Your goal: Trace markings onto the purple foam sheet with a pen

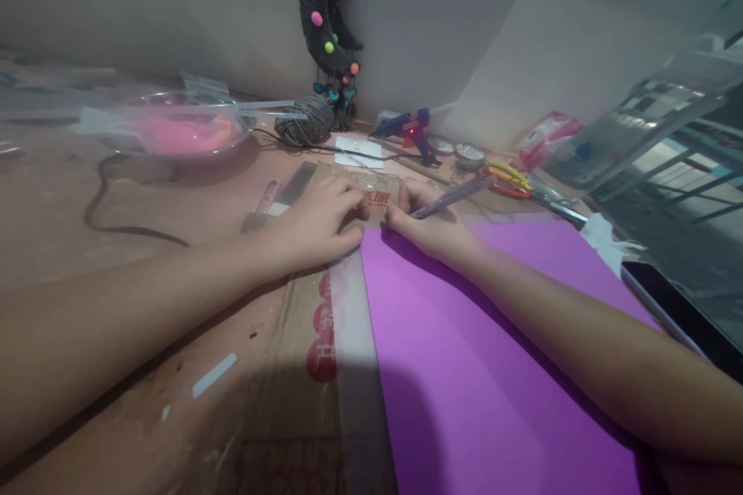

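Observation:
A purple sheet (493, 371) lies on a flattened cardboard piece (302, 371) in front of me. My left hand (316, 226) rests flat, fingers stretched, on a clear ruler (351, 309) laid along the sheet's left edge. My right hand (426, 228) is closed round a purple pen (450, 197), its tip at the sheet's top left corner, close to my left fingertips.
A blue glue gun (409, 131), orange-and-yellow scissors (508, 179), a ball of grey yarn (307, 120) and a clear bowl with pink contents (179, 131) lie further back. A utility knife (264, 205) sits left of my hand. A dark phone (679, 313) lies at right.

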The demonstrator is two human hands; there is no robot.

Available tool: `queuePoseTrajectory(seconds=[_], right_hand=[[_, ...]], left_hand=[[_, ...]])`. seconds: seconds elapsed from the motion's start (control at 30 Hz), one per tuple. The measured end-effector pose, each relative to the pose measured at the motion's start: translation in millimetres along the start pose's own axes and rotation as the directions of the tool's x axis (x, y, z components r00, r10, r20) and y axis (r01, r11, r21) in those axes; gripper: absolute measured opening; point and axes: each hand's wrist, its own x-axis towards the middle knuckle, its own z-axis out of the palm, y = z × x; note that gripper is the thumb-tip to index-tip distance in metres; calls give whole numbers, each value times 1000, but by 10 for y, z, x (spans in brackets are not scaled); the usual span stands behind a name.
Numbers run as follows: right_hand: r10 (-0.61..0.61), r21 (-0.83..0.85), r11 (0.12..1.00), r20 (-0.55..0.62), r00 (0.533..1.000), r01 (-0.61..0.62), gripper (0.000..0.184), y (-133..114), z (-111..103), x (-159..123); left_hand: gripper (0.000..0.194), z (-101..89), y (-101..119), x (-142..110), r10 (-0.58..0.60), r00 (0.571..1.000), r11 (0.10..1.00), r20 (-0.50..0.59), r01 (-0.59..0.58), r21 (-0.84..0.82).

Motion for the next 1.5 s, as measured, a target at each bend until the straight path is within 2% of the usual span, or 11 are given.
queuePoseTrajectory(seconds=[0.2,0.37,0.57,0.8,1.5], right_hand=[[0,-26,1000,-17,1000,0,27,-23,-24,-3],[47,-16,999,-43,998,-48,28,-65,-37,-16],[-37,-10,999,-24,999,37,31,-39,-7,-1],[16,-11,1000,-27,1000,-17,28,-38,-17,-4],[31,-54,998,-51,998,-34,27,-18,-107,-51]], left_hand=[[19,-4,17,1,-9,1000,1000,1,9,-3],[20,-11,28,6,-20,1000,1000,11,20,4],[20,-10,26,1,-6,1000,1000,9,6,11],[19,-7,13,0,-7,1000,1000,14,7,11],[20,-2,9,1,-9,1000,1000,4,9,-2]])
